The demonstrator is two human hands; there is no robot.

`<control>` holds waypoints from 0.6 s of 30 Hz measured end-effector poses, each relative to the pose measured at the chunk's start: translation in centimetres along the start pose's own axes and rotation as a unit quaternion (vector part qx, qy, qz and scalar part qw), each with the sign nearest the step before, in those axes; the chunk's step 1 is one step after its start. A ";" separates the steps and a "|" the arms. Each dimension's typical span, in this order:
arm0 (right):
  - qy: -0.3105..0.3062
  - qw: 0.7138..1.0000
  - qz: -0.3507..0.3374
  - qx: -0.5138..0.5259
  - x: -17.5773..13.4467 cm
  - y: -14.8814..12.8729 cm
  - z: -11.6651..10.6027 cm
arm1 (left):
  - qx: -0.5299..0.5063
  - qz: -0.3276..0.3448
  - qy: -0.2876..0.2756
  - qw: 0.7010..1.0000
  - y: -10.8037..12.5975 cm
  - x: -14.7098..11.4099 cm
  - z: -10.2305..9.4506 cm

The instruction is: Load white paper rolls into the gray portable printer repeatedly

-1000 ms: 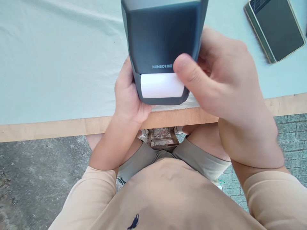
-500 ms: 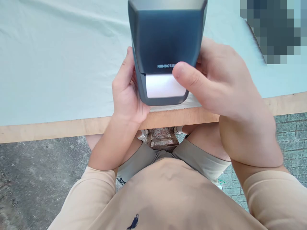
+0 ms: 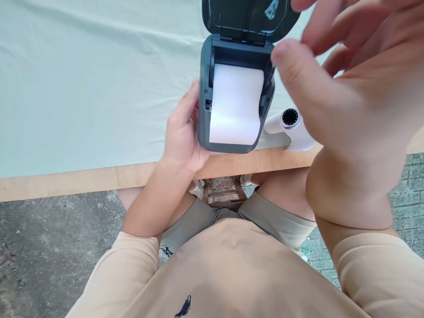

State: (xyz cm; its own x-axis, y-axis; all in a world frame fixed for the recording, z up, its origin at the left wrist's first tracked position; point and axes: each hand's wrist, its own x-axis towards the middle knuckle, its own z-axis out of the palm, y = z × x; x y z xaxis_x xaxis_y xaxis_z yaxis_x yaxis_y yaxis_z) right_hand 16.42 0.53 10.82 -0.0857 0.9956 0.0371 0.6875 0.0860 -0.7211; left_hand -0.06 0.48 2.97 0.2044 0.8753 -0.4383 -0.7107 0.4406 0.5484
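A dark blue-grey label printer [image 3: 204,128] is held over the table edge, its black lid [image 3: 238,20] swung up and back on the hinge. Inside lies white label paper [image 3: 236,104], its free end reaching the front lip. My left hand [image 3: 185,132] wraps the printer's left side and underside; most of its fingers are hidden behind the body. Beside the printer's upper right corner, my right hand [image 3: 357,84] is raised with thumb and fingers apart, holding nothing. Whether the thumb tip touches the printer is unclear.
A white paper roll [image 3: 276,123] with a black core lies on the table near its front edge, partly behind my right hand. Pale cloth [image 3: 82,97] covers the table, with a wooden edge [image 3: 132,176] in front. My legs are under it.
The printer's lid has gone from closed to open, baring the paper inside. My right hand has left the printer's front and moved up and right. The white paper roll has come into view.
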 end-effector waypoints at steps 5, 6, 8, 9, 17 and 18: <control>-0.060 0.955 -0.061 -0.286 0.3 -0.3 0.8 | 0.033 0.015 -0.004 0.999 0.0 -0.3 0.3; -0.078 0.944 -0.038 -0.319 0.2 -0.5 1.0 | 0.051 0.018 -0.014 0.998 0.0 -0.5 0.2; -0.100 0.929 0.001 -0.357 0.1 -0.9 1.5 | 0.085 0.023 -0.039 0.995 0.0 -0.7 -0.1; -0.098 0.928 0.011 -0.361 0.0 -0.9 1.8 | 0.095 0.025 -0.048 0.994 -0.1 -0.8 -0.2; -0.084 0.948 -0.050 -0.303 0.0 -0.4 1.1 | 0.076 -0.026 -0.041 0.996 -0.4 -0.1 -0.3; -0.071 0.958 -0.071 -0.268 -0.1 -0.2 0.7 | 0.070 -0.031 -0.041 0.996 -0.3 0.0 -0.2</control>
State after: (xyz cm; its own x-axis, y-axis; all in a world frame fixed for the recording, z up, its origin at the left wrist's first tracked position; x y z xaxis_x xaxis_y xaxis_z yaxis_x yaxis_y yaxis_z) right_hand 15.81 0.38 10.47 -0.2766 0.9609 -0.0129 0.9299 0.2643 -0.2557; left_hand 0.04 0.33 2.62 0.3033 0.8559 -0.4189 -0.5956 0.5134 0.6178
